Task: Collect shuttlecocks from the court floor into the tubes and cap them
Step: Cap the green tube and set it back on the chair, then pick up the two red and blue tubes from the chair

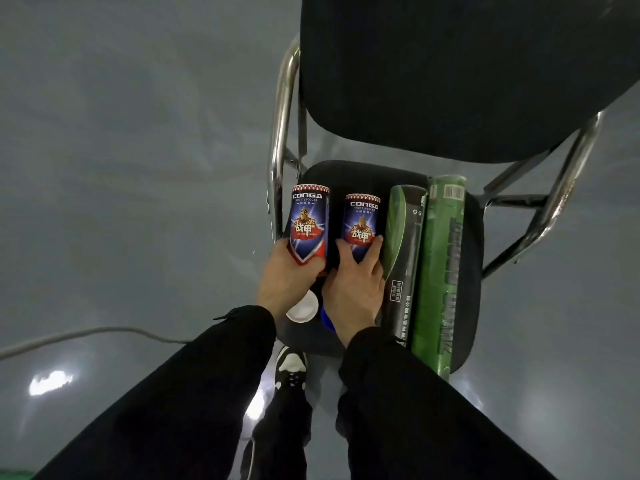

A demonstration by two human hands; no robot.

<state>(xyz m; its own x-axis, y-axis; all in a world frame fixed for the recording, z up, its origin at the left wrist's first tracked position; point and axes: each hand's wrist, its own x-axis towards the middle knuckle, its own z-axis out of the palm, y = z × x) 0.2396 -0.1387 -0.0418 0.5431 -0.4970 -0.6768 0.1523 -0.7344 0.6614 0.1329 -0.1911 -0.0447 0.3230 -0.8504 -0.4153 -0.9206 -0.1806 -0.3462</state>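
Note:
Two blue-and-red Conga shuttlecock tubes lie on a black chair seat (pixel 360 174). My left hand (pixel 285 282) grips the left tube (pixel 308 223), whose white cap end (pixel 302 307) shows below my palm. My right hand (pixel 355 282) curls its fingers round the right tube (pixel 362 220); a blue end (pixel 325 318) peeks out by my wrist. To the right lie a dark green-and-black tube (pixel 403 244) and a bright green tube (pixel 440 265), side by side along the seat. No shuttlecocks are visible.
The chair has a black backrest (pixel 450 71) and chrome frame (pixel 282 133). Grey court floor (pixel 138 168) surrounds it. A grey cable (pixel 86 336) runs across the floor at left. My black-and-white shoe (pixel 292 367) stands just before the seat edge.

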